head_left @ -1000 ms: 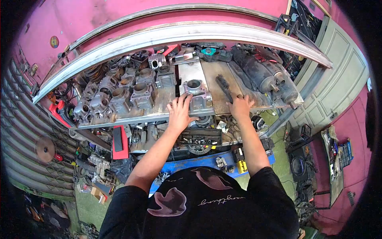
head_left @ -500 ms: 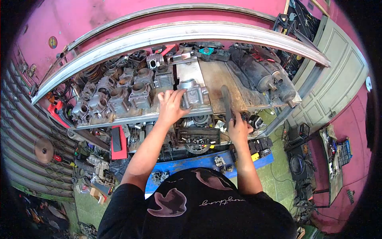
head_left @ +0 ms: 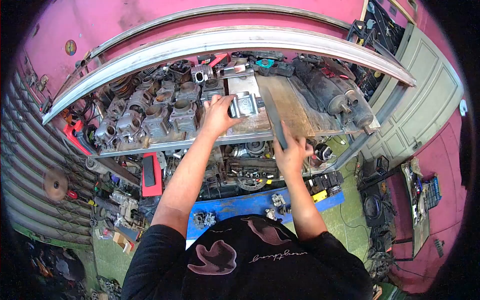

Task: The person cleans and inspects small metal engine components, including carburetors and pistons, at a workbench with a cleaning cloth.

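Casting [head_left: 245, 105], one, metal, at the middle of the bench [head_left: 296, 107]; the left hand [head_left: 217, 119], partly open, holds its left side between fingers and thumb. Right hand [head_left: 292, 155], closed, grips one dark brush [head_left: 273, 114], its far part just beside the casting's right side. Several cylinder blocks [head_left: 183, 116] crowd the left, overlapping, exact count unclear.

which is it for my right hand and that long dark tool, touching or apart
Touching. The head view shows the right hand gripping the near end of the long dark tool, with the rest sticking out beyond the fingers.
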`<state>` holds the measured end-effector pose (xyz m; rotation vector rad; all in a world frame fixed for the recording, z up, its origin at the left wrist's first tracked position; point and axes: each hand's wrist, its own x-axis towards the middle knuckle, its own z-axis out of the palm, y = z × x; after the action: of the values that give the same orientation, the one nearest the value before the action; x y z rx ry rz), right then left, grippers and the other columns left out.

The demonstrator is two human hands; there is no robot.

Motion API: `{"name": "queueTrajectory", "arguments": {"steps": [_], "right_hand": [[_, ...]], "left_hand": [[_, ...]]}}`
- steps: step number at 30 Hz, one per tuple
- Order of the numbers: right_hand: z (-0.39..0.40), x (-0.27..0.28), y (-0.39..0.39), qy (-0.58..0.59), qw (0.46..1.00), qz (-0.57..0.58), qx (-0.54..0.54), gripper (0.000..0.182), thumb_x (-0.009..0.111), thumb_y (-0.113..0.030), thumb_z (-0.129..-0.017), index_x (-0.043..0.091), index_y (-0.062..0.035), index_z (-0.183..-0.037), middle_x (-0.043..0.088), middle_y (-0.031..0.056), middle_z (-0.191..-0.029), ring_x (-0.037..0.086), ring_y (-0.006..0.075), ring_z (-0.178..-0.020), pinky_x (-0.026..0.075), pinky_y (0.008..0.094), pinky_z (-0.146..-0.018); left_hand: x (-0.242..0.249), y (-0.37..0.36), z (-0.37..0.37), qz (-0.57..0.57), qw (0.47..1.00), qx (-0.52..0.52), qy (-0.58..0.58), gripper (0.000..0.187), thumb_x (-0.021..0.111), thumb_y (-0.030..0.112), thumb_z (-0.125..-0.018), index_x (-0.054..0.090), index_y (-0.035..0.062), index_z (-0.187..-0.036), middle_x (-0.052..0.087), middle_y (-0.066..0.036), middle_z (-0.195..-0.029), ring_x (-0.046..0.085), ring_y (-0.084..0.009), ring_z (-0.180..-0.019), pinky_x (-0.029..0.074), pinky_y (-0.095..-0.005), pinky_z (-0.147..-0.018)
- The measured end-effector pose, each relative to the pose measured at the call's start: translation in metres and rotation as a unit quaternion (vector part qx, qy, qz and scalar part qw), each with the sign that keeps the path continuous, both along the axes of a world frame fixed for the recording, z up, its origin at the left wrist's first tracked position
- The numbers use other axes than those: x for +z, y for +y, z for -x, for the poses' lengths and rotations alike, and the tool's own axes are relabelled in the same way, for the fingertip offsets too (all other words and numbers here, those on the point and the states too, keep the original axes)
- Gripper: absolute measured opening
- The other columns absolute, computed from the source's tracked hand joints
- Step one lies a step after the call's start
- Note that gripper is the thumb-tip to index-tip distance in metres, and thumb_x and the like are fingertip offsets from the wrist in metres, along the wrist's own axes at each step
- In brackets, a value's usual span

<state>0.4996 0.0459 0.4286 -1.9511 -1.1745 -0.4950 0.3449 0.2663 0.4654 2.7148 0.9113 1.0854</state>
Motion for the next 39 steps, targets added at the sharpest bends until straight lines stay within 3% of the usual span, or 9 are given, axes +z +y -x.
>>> {"name": "queueTrajectory", "arguments": {"steps": [5, 10, 16, 19, 25, 30, 35, 36, 39], "right_hand": [[0.027, 0.024, 0.064, -0.069, 0.998, 0.001, -0.007, 0.054, 0.067, -0.034, -0.091, 0.057, -0.0217, -0.144, 0.071, 0.0088, -0.095, 0.057, 0.0261, -0.1, 0.029, 0.0497, -0.094], [0.05, -0.018, 0.076, -0.116, 0.993, 0.02, -0.03, 0.066, 0.066, -0.031, -0.092, 0.045, -0.0169, -0.152, 0.067, 0.0107, -0.083, 0.056, 0.0296, -0.093, 0.031, 0.053, -0.085], [0.059, -0.033, 0.002, -0.059, 0.992, 0.108, -0.012, 0.067, 0.069, -0.027, -0.09, 0.046, -0.01, -0.151, 0.068, 0.0107, -0.081, 0.056, 0.0315, -0.094, 0.031, 0.0505, -0.082], [0.048, -0.018, 0.03, -0.086, 0.996, 0.034, 0.007, 0.062, 0.067, -0.029, -0.091, 0.049, -0.0118, -0.149, 0.068, 0.0115, -0.077, 0.057, 0.0312, -0.093, 0.03, 0.0506, -0.081], [0.04, 0.025, 0.108, -0.073, 0.996, 0.055, 0.003, 0.063, 0.066, -0.03, -0.092, 0.048, -0.0111, -0.149, 0.072, 0.0126, -0.082, 0.061, 0.0325, -0.089, 0.032, 0.0503, -0.083], [0.055, -0.017, 0.067, -0.065, 0.997, 0.037, 0.016, 0.062, 0.066, -0.03, -0.092, 0.049, -0.0093, -0.148, 0.07, 0.0121, -0.077, 0.058, 0.031, -0.091, 0.032, 0.0511, -0.084], [0.063, -0.013, 0.014, -0.066, 0.99, 0.124, -0.004, 0.066, 0.072, -0.029, -0.088, 0.05, -0.0092, -0.147, 0.068, 0.0112, -0.074, 0.056, 0.0318, -0.086, 0.031, 0.048, -0.08], [0.06, -0.007, 0.024, -0.103, 0.992, 0.073, -0.013, 0.063, 0.069, -0.03, -0.09, 0.05, -0.0089, -0.147, 0.068, 0.0124, -0.074, 0.057, 0.0324, -0.088, 0.032, 0.0494, -0.081], [0.043, 0.014, 0.082, -0.113, 0.99, 0.073, -0.03, 0.061, 0.065, -0.031, -0.092, 0.051, -0.009, -0.147, 0.069, 0.0137, -0.075, 0.059, 0.0328, -0.09, 0.033, 0.0515, -0.083]], "left_hand": [[0.004, 0.005, 0.0, 0.004, 1.0, 0.007, 0.014, 0.078, 0.09, 0.038, -0.062, 0.063, 0.0118, -0.13, 0.07, -0.006, -0.123, 0.055, -0.0264, -0.117, 0.035, -0.0469, -0.096], [0.008, 0.007, 0.0, 0.01, 1.0, 0.016, 0.021, 0.077, 0.091, 0.038, -0.061, 0.065, 0.0117, -0.129, 0.071, -0.005, -0.123, 0.056, -0.026, -0.115, 0.035, -0.0463, -0.095], [0.017, 0.021, -0.003, 0.045, 0.998, 0.013, 0.039, 0.078, 0.091, 0.039, -0.059, 0.066, 0.0129, -0.128, 0.071, -0.004, -0.122, 0.055, -0.0259, -0.115, 0.035, -0.0473, -0.094], [0.01, 0.02, -0.002, 0.047, 0.998, -0.005, 0.038, 0.081, 0.092, 0.039, -0.059, 0.065, 0.0122, -0.13, 0.07, -0.004, -0.124, 0.055, -0.0263, -0.117, 0.035, -0.0492, -0.095], [0.016, 0.006, 0.0, 0.051, 0.997, 0.01, 0.058, 0.076, 0.087, 0.032, -0.063, 0.062, 0.0104, -0.131, 0.069, -0.004, -0.125, 0.055, -0.0274, -0.118, 0.037, -0.0533, -0.097], [0.026, 0.008, -0.004, 0.051, 0.994, 0.036, 0.085, 0.067, 0.086, 0.033, -0.064, 0.064, 0.0124, -0.123, 0.07, -0.003, -0.121, 0.056, -0.0286, -0.116, 0.038, -0.0585, -0.094], [0.028, 0.009, -0.003, 0.062, 0.992, 0.033, 0.1, 0.071, 0.087, 0.036, -0.064, 0.064, 0.0126, -0.127, 0.07, -0.003, -0.122, 0.056, -0.0295, -0.117, 0.038, -0.0623, -0.095], [0.024, 0.011, -0.003, 0.058, 0.994, 0.031, 0.091, 0.074, 0.087, 0.037, -0.064, 0.063, 0.0129, -0.129, 0.069, -0.003, -0.124, 0.055, -0.0299, -0.118, 0.038, -0.0626, -0.096], [0.015, 0.012, -0.001, 0.062, 0.994, 0.025, 0.081, 0.08, 0.088, 0.037, -0.064, 0.061, 0.0138, -0.136, 0.067, -0.003, -0.129, 0.054, -0.0308, -0.12, 0.037, -0.064, -0.097]]}}
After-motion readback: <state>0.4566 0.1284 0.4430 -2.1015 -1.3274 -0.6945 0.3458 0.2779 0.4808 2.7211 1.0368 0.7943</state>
